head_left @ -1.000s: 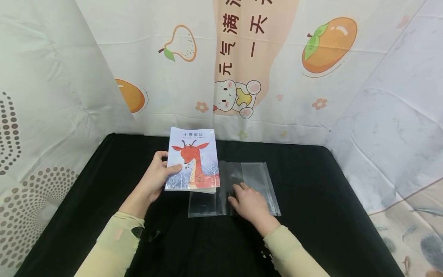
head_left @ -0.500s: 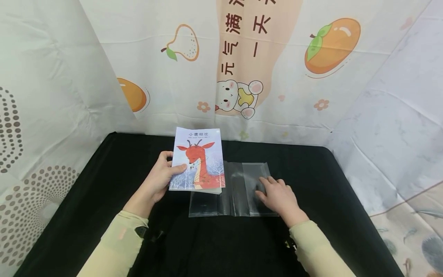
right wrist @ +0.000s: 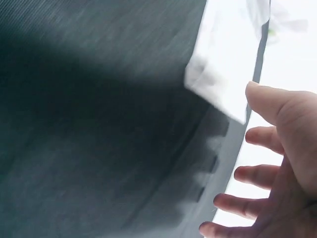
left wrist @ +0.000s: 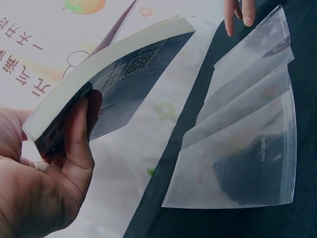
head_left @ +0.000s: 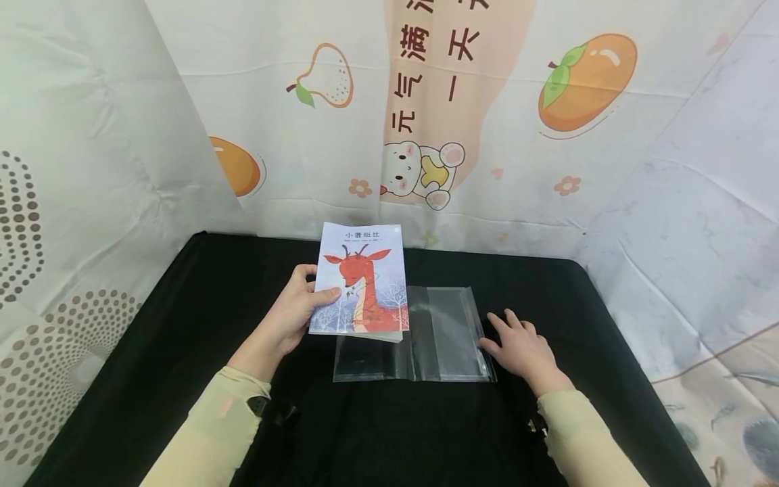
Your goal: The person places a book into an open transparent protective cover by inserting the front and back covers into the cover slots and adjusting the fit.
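My left hand [head_left: 292, 308] grips a paperback book [head_left: 365, 277] by its left edge, thumb on the front cover and fingers behind. The cover is pale blue with a red deer. In the left wrist view the book's page edges [left wrist: 106, 67] and dark back cover show, the book held above the table. A clear plastic book cover [head_left: 453, 331] lies spread flat on the table, its left part overlapped by the book in the head view. Just right of its right edge is my right hand [head_left: 520, 348], fingers spread and holding nothing.
A black cloth covers the table [head_left: 389, 433]. Behind it hangs a white curtain [head_left: 274, 101] printed with fruit and a bear, and more pale cloth [head_left: 681, 257] hangs at the sides.
My right hand has slid rightward across the plastic cover and past its right edge. The left hand and book have shifted slightly right in the head view, which has itself shifted a little.
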The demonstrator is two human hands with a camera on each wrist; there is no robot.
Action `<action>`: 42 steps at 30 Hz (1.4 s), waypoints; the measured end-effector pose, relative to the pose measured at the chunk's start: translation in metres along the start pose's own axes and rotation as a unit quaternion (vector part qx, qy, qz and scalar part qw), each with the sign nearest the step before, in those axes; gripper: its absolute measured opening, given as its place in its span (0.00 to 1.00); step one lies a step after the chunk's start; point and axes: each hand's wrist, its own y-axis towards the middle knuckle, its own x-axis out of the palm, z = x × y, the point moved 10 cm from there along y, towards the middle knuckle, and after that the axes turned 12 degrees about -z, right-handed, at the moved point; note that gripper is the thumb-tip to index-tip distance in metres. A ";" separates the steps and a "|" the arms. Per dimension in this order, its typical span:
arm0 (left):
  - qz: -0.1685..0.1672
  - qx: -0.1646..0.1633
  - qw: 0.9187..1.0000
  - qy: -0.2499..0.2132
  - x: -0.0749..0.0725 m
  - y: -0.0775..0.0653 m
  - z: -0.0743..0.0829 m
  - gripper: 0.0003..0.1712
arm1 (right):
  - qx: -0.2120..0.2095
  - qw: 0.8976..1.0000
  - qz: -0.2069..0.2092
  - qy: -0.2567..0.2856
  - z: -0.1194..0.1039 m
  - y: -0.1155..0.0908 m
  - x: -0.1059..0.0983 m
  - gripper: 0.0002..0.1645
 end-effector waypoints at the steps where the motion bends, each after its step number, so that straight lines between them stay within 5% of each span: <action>1: -0.002 0.000 1.000 -0.002 0.001 0.001 0.000 0.36 | 0.005 1.000 -0.004 0.002 0.005 0.000 0.002 0.38; 9: -0.012 0.007 1.000 -0.006 0.011 0.002 0.000 0.36 | 0.021 0.999 -0.025 0.007 0.024 0.001 0.017 0.36; 42: -0.045 0.005 0.997 -0.056 0.068 0.033 -0.006 0.35 | -0.002 1.000 -0.004 -0.023 0.017 0.001 0.013 0.35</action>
